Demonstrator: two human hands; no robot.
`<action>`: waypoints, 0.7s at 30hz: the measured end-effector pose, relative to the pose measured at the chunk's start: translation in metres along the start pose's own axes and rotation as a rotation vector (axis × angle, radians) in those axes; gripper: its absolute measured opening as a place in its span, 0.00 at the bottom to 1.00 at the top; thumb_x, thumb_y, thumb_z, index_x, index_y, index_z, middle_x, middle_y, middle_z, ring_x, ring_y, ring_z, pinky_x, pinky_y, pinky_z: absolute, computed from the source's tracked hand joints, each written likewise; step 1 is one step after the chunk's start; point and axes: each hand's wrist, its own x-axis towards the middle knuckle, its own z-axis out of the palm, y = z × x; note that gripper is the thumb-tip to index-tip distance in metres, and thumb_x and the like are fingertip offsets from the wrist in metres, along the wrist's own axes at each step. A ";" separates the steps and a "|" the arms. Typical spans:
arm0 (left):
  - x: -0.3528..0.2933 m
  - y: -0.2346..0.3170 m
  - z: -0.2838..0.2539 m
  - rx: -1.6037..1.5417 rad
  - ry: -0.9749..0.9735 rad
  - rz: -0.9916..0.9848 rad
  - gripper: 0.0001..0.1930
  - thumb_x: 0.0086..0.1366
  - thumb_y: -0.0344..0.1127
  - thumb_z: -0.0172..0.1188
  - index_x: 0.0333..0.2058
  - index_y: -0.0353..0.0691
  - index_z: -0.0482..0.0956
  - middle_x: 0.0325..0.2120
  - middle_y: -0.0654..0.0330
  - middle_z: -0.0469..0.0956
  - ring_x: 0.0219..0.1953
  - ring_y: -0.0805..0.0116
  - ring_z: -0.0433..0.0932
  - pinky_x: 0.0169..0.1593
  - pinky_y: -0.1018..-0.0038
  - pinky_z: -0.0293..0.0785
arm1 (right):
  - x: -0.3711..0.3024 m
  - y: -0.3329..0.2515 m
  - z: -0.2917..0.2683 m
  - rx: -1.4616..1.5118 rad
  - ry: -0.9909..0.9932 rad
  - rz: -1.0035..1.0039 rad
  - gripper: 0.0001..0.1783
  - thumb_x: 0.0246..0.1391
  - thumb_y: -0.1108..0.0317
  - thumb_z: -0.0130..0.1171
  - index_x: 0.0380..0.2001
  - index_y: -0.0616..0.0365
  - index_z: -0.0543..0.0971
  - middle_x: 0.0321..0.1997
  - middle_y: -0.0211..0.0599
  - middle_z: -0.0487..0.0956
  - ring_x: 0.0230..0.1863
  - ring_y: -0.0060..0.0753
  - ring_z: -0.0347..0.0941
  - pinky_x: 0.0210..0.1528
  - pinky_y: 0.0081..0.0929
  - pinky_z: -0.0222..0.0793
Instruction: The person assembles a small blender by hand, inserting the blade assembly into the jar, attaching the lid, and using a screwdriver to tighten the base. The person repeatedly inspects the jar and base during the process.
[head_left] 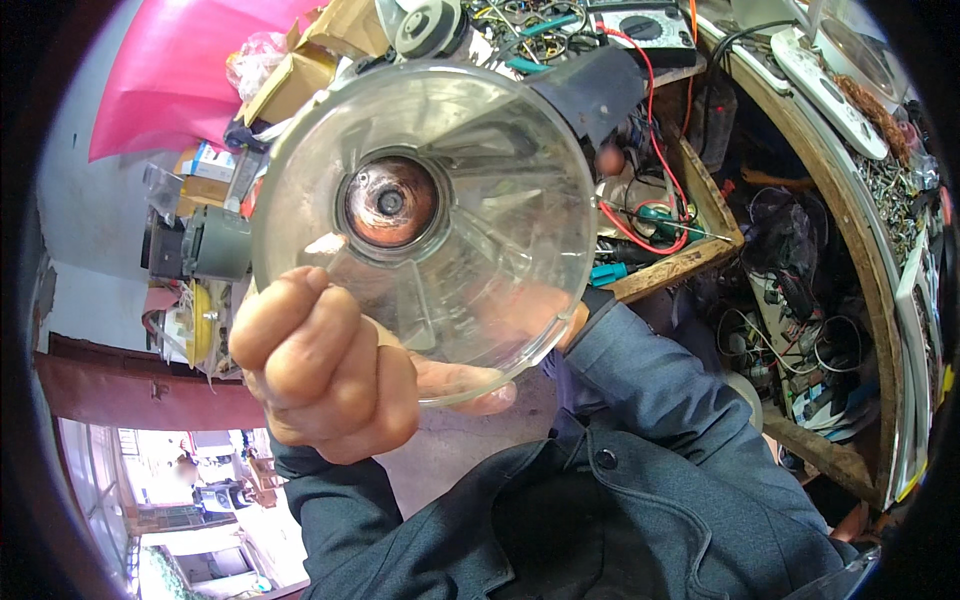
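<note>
A clear blender jar (510, 190) fills the middle of the view, its wide mouth turned up toward me. At its bottom sits a round copper-coloured metal piece (390, 203), and a dark grey handle (597, 92) sticks out at the upper right. My left hand (325, 375) is closed at the jar's lower left rim, fingers curled in front and thumb stretched along the rim's underside. Behind the lower right wall, my right hand (530, 305) holds the jar from outside. It shows blurred through the plastic, so its fingertips are hard to make out.
A multimeter (645, 28) with red leads lies on the cluttered bench at the top. Wooden-edged shelving (830, 460) full of parts and wires runs along the right. Cardboard boxes (290, 90) and a pink sheet (175, 70) are at the upper left.
</note>
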 end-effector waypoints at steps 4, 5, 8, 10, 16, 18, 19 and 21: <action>-0.006 -0.006 0.000 -0.010 0.011 0.050 0.29 0.58 0.63 0.71 0.23 0.45 0.70 0.19 0.65 0.68 0.28 0.63 0.75 0.35 0.68 0.78 | 0.005 0.033 0.028 -0.054 0.025 -0.070 0.15 0.59 0.61 0.59 0.48 0.48 0.85 0.49 0.44 0.87 0.49 0.52 0.84 0.46 0.50 0.80; -0.007 -0.007 0.000 -0.013 0.005 0.053 0.29 0.58 0.64 0.71 0.23 0.45 0.70 0.19 0.65 0.68 0.28 0.63 0.75 0.35 0.67 0.78 | 0.002 0.041 0.032 -0.038 0.053 -0.101 0.15 0.58 0.62 0.59 0.47 0.49 0.86 0.49 0.44 0.87 0.49 0.51 0.84 0.47 0.50 0.80; -0.008 -0.006 -0.006 -0.021 -0.049 0.038 0.30 0.58 0.65 0.71 0.23 0.45 0.70 0.19 0.64 0.68 0.29 0.62 0.75 0.35 0.67 0.78 | 0.001 0.032 0.027 -0.025 0.051 -0.092 0.16 0.57 0.64 0.59 0.47 0.51 0.86 0.48 0.45 0.87 0.50 0.50 0.84 0.47 0.49 0.80; -0.013 -0.006 -0.009 0.001 -0.066 0.053 0.22 0.62 0.57 0.66 0.29 0.43 0.72 0.23 0.61 0.73 0.32 0.61 0.78 0.38 0.61 0.81 | 0.004 0.029 0.027 -0.057 0.012 -0.040 0.16 0.57 0.65 0.59 0.47 0.51 0.86 0.48 0.45 0.87 0.51 0.50 0.84 0.47 0.49 0.80; -0.011 -0.007 -0.016 0.039 -0.104 0.037 0.25 0.67 0.61 0.62 0.32 0.41 0.73 0.24 0.59 0.73 0.33 0.60 0.79 0.41 0.56 0.82 | 0.026 0.051 0.065 -0.068 0.006 -0.041 0.15 0.55 0.67 0.58 0.44 0.55 0.87 0.45 0.49 0.87 0.49 0.54 0.83 0.47 0.50 0.79; -0.007 -0.009 -0.002 0.011 -0.028 0.024 0.28 0.65 0.63 0.64 0.29 0.41 0.72 0.22 0.60 0.72 0.32 0.60 0.78 0.40 0.58 0.82 | 0.037 0.072 0.083 -0.066 0.023 -0.004 0.15 0.54 0.67 0.58 0.42 0.57 0.87 0.43 0.50 0.87 0.48 0.56 0.84 0.46 0.50 0.79; -0.005 -0.010 0.000 -0.007 -0.006 0.009 0.29 0.62 0.64 0.67 0.26 0.41 0.72 0.20 0.61 0.71 0.32 0.60 0.77 0.38 0.61 0.81 | 0.038 0.070 0.082 -0.073 0.034 -0.005 0.14 0.53 0.68 0.58 0.41 0.57 0.87 0.42 0.50 0.87 0.47 0.56 0.84 0.46 0.50 0.79; -0.005 -0.010 0.000 -0.004 -0.017 -0.014 0.30 0.62 0.65 0.67 0.25 0.41 0.71 0.20 0.62 0.71 0.32 0.60 0.77 0.38 0.61 0.81 | 0.025 0.054 0.061 -0.131 0.031 -0.016 0.14 0.53 0.68 0.58 0.40 0.58 0.87 0.41 0.50 0.87 0.46 0.56 0.84 0.46 0.49 0.80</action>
